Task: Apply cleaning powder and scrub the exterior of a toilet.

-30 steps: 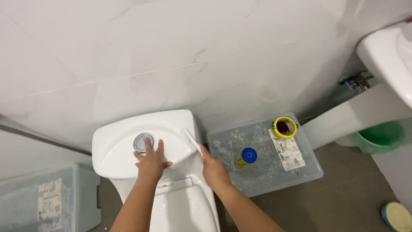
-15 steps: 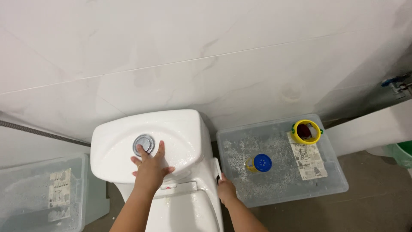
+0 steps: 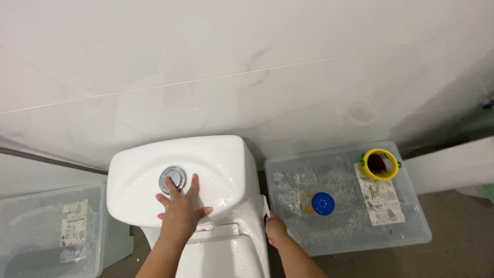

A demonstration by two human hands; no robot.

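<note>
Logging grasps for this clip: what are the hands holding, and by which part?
Right hand grips a white brush by its lower handle end. Left hand holds nothing, lying flat on the tank lid.

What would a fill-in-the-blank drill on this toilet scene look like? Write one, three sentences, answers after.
1. The left hand lies flat on the white toilet tank lid, its fingertips by the round ____ flush button.
2. The right hand holds a white brush against the tank's ____ side.
3. The bottle on the clear plastic bin lid has a ____ cap.

Missing words: silver; right; blue
</note>
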